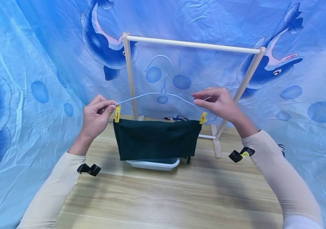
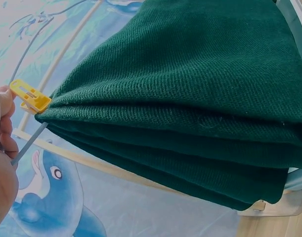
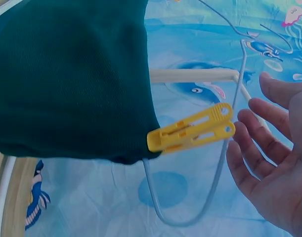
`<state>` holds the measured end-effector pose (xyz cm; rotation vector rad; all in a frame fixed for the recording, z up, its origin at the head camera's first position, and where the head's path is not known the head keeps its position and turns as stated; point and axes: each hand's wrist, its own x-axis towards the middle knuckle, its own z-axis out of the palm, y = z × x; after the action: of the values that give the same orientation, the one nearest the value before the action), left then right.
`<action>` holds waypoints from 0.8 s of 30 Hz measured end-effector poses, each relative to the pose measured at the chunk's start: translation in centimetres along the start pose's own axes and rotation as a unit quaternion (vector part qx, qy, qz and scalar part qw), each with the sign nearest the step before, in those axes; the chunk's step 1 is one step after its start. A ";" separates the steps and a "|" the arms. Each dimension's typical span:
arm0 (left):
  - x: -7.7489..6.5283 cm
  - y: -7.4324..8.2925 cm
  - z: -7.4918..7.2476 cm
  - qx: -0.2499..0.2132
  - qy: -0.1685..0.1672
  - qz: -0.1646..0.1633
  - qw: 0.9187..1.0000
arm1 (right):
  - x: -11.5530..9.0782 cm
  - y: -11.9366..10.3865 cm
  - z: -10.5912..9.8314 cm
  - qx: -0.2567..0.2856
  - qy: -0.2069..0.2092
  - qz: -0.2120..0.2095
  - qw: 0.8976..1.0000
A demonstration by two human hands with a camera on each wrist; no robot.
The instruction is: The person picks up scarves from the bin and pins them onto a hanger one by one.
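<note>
A pale blue wire hanger (image 1: 148, 93) stands upright, its hook at the top, with a folded dark green cloth (image 1: 157, 140) hanging below. Yellow clothespins grip the cloth's two upper corners, one at the left (image 1: 117, 114) and one at the right (image 1: 203, 118). My left hand (image 1: 95, 116) pinches the hanger's left end, right beside the left clothespin. Near the hanger's right shoulder, my right hand (image 1: 220, 101) has its fingers loosely extended and holds nothing. In the right wrist view, those fingers (image 3: 252, 143) spread beside the clothespin's handles (image 3: 225, 121). Several cloth layers show in the left wrist view.
Behind the hanger stands a wooden rack with a white top bar (image 1: 194, 44) and feet (image 1: 215, 148) on the wood-grain table (image 1: 157, 197). A white tray (image 1: 154, 165) sits under the cloth, partly hidden. A blue curtain with dolphins (image 1: 214, 19) encloses the table.
</note>
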<state>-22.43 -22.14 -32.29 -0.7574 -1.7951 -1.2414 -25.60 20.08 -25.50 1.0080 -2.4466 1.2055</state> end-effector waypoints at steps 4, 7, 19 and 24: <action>0.0 0.1 0.0 -0.001 0.001 0.001 1.000 | 0.6 -0.1 0.7 0.009 -0.024 -0.004 1.000; 0.0 0.2 0.0 -0.004 0.000 0.002 1.000 | 0.9 -0.1 1.1 0.010 -0.036 -0.011 0.999; 0.0 0.3 0.1 0.002 -0.006 -0.007 1.000 | 1.0 0.0 1.5 0.029 -0.041 -0.019 0.999; 0.0 0.6 0.4 0.011 -0.022 -0.023 0.999 | 0.8 0.2 1.4 0.053 -0.038 -0.028 0.997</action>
<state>-22.03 -21.53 -32.09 -0.7401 -1.8689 -1.2429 -26.18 18.71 -26.14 1.1631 -2.4154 1.3143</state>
